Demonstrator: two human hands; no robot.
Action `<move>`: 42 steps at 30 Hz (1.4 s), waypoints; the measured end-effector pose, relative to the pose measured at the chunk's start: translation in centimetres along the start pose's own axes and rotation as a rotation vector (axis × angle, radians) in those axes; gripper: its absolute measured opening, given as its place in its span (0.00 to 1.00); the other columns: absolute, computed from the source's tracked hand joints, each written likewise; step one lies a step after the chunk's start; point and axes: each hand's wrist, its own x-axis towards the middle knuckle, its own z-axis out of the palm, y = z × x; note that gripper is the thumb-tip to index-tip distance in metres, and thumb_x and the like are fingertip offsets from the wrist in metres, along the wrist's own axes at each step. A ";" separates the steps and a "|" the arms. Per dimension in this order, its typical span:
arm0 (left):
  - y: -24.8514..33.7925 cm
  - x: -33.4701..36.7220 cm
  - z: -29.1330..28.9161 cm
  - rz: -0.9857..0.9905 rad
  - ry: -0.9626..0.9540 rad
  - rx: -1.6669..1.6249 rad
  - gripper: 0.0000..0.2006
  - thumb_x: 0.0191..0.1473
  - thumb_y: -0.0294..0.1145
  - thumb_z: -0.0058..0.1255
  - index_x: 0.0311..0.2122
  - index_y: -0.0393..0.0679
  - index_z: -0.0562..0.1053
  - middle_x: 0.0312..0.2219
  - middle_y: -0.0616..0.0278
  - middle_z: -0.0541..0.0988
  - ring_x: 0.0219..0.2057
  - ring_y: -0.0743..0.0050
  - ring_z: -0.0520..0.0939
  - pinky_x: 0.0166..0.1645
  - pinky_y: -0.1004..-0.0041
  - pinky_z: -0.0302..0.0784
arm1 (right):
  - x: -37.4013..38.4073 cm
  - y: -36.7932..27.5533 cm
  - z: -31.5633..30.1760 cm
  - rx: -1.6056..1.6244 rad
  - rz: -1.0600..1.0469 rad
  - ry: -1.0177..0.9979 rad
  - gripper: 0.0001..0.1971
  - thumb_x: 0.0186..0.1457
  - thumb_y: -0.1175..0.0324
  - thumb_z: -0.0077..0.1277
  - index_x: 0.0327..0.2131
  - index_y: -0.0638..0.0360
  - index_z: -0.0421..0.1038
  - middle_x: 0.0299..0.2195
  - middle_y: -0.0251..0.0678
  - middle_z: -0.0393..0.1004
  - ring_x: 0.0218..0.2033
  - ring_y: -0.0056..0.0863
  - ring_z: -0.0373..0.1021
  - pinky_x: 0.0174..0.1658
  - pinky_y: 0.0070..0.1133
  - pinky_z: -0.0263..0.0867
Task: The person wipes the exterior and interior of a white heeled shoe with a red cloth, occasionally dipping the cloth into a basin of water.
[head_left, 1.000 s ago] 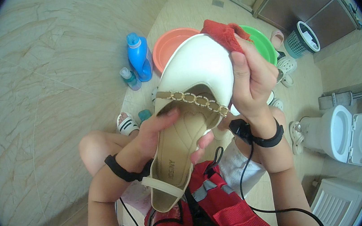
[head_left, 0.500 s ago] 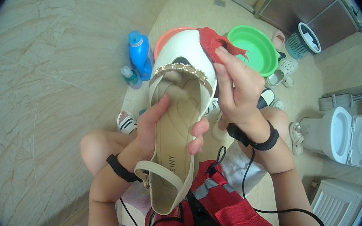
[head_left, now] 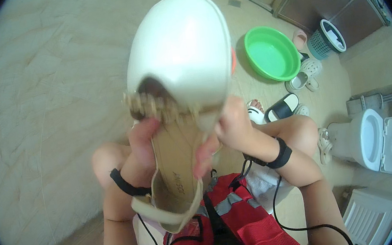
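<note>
Close in front of me is a white shoe [head_left: 179, 46] with a round toe, a beige insole, an ankle strap and a jewelled band across the opening, blurred by motion. My left hand [head_left: 144, 141] grips it from below, the thumb inside on the left and fingertips wrapped over the right edge. My right hand [head_left: 235, 125] is closed at the shoe's right side. Its fingertips are hidden behind the shoe, and no red cloth shows there now. Both wrists wear black bands.
A green basin [head_left: 272, 54] stands on the floor ahead right, near white clogs [head_left: 311, 68] and a black-and-white slipper [head_left: 282, 107]. Behind the shoe an orange rim [head_left: 234, 60] peeks out. A basket [head_left: 325, 40] and a toilet [head_left: 370, 142] are farther right; a tiled wall [head_left: 58, 115] is at left.
The shoe has come up closer, its toe now larger and covering the blue bottle and most of the orange basin. My right hand has moved down from the toe to the shoe's side; the red cloth has gone from sight.
</note>
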 end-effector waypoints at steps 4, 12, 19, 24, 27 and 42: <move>-0.2 0.7 0.4 -0.047 -0.086 -0.086 0.35 0.50 0.65 0.29 0.48 0.41 0.64 0.22 0.53 0.69 0.15 0.62 0.72 0.20 0.70 0.67 | 1.8 1.4 -1.2 0.701 0.727 0.113 0.13 0.59 0.69 0.42 0.43 0.68 0.68 0.34 0.33 0.73 0.33 0.19 0.69 0.37 0.17 0.65; 1.3 0.5 3.2 -0.069 0.141 -0.098 0.34 0.49 0.64 0.32 0.50 0.43 0.63 0.20 0.53 0.68 0.14 0.62 0.69 0.21 0.72 0.64 | 6.3 -1.5 -5.9 1.073 0.369 0.480 0.16 0.60 0.70 0.38 0.48 0.69 0.64 0.42 0.39 0.71 0.40 0.23 0.70 0.44 0.19 0.65; 1.5 1.0 2.8 0.013 0.129 -0.052 0.33 0.50 0.60 0.32 0.50 0.40 0.62 0.21 0.52 0.69 0.16 0.62 0.70 0.22 0.71 0.65 | 6.6 -2.7 -6.5 0.239 -0.059 0.304 0.17 0.56 0.75 0.40 0.49 0.74 0.62 0.41 0.47 0.72 0.41 0.31 0.70 0.46 0.22 0.63; 1.7 1.6 0.9 0.086 0.076 0.069 0.31 0.52 0.55 0.35 0.49 0.35 0.62 0.27 0.49 0.72 0.21 0.60 0.75 0.26 0.71 0.69 | 6.1 -2.3 -5.6 0.453 0.102 0.236 0.16 0.53 0.78 0.40 0.47 0.71 0.66 0.47 0.51 0.67 0.51 0.35 0.63 0.55 0.24 0.53; 1.5 1.5 0.3 0.080 0.133 0.234 0.26 0.55 0.48 0.36 0.50 0.35 0.62 0.30 0.47 0.73 0.25 0.60 0.77 0.30 0.69 0.73 | 5.7 -1.2 -6.3 0.526 0.239 0.230 0.16 0.52 0.81 0.37 0.45 0.70 0.68 0.47 0.50 0.67 0.48 0.33 0.65 0.53 0.22 0.56; 0.0 1.5 -2.0 -0.179 0.035 0.232 0.24 0.57 0.47 0.37 0.48 0.35 0.63 0.30 0.52 0.73 0.26 0.66 0.78 0.33 0.70 0.75 | 4.4 -0.7 -3.7 1.037 0.497 0.333 0.20 0.60 0.63 0.39 0.50 0.69 0.61 0.43 0.39 0.70 0.44 0.23 0.67 0.48 0.19 0.62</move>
